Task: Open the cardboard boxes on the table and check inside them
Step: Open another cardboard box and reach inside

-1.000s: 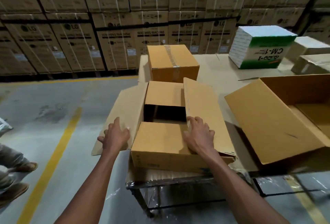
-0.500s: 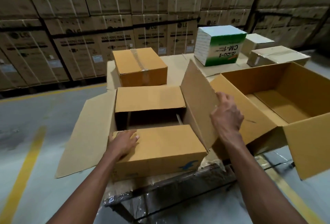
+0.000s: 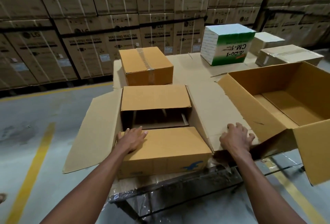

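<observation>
A brown cardboard box [image 3: 166, 154] with a blue logo stands at the table's near edge, its long flaps spread left and right. Its two short flaps lie nearly flat, with a dark gap between them. My left hand [image 3: 132, 139] rests flat on the near short flap. My right hand [image 3: 235, 139] presses the right long flap [image 3: 214, 109] down, fingers spread. A large open box [image 3: 292, 99] at the right shows a bare inside. A taped, closed box [image 3: 146, 65] sits behind the near one.
A white and green box [image 3: 226, 45] and two pale closed boxes [image 3: 285, 55] stand at the table's far right. The table [image 3: 187, 65] is covered in cardboard sheet. Stacked washing-machine cartons [image 3: 110, 27] line the back. A yellow floor line [image 3: 30, 175] runs at the left.
The right long flap stood raised in my right hand half a second ago; it now lies pushed outward and down. My left hand stayed on the near short flap.
</observation>
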